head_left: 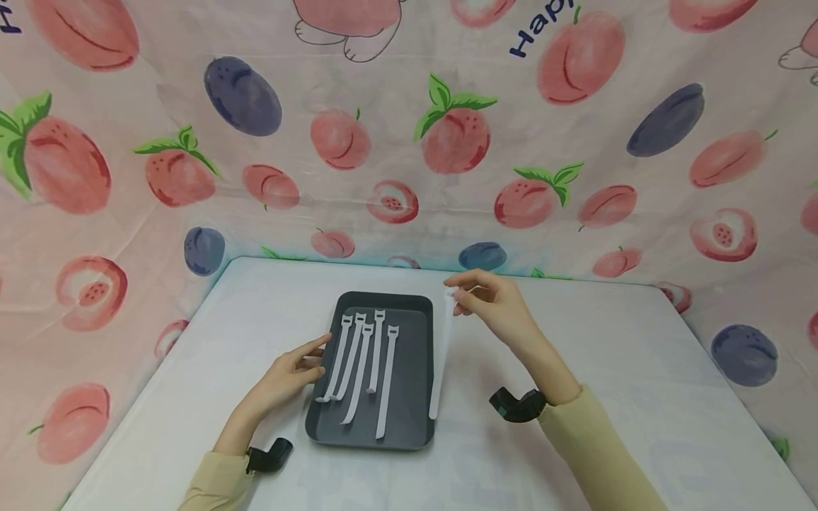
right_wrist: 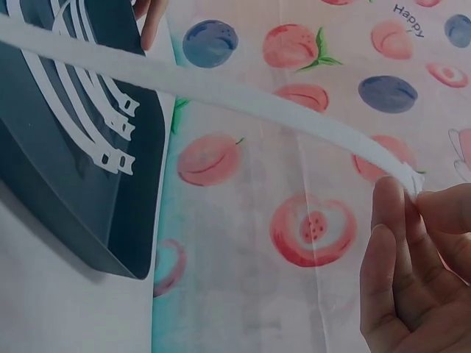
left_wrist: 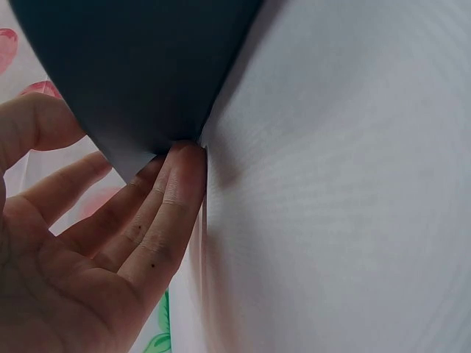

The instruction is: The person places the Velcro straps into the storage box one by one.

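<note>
My right hand (head_left: 488,298) pinches a white hook-and-loop cable tie (head_left: 442,362) by its top end, between thumb and fingertips. The strip hangs down just beside the right rim of the dark grey tray (head_left: 412,383). In the right wrist view the held tie (right_wrist: 243,92) stretches leftward from the fingers across the tray. Several more white cable ties (head_left: 386,390) lie inside the tray, their slotted heads toward the far end. On the tray's left side my left hand (head_left: 290,372) rests with fairly straight fingers touching the outer wall; the left wrist view shows its fingertips (left_wrist: 188,165) low against that wall.
A white tabletop (head_left: 613,397) surrounds the tray. Behind it and along the sides hangs a pink fruit-printed cloth (head_left: 396,85). A black wrist camera (head_left: 270,455) sits on the left wrist and another black camera (head_left: 514,404) on the right.
</note>
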`<control>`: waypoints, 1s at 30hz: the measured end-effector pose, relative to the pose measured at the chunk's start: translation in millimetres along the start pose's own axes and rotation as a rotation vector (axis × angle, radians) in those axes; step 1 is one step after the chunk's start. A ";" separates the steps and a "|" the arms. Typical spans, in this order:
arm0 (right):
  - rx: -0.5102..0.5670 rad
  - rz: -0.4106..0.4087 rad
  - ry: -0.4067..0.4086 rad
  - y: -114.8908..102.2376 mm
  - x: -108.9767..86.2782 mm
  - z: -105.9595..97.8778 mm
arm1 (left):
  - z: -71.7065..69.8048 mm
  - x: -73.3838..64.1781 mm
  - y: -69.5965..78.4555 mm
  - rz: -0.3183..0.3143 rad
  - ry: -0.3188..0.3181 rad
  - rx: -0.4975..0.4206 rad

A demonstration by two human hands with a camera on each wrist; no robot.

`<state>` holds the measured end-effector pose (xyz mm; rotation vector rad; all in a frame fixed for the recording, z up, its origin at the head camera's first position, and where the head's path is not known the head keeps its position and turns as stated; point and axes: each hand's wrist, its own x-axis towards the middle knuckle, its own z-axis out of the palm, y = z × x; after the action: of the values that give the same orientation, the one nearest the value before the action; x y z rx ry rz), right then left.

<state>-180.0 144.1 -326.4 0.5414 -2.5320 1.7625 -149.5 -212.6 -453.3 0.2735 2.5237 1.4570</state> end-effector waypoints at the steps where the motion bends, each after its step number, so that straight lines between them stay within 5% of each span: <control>1: -0.002 -0.003 -0.007 -0.4 0.5 1.7 | 0.1 0.1 -0.5 0.001 0.001 0.004; 30: 0.056 0.122 -0.099 20.9 17.3 37.4 | 0.7 0.5 -2.0 -0.006 0.007 0.018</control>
<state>-195.3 111.7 -355.6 0.4980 -2.6410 1.8981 -149.9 -213.0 -455.5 0.2638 2.5426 1.4359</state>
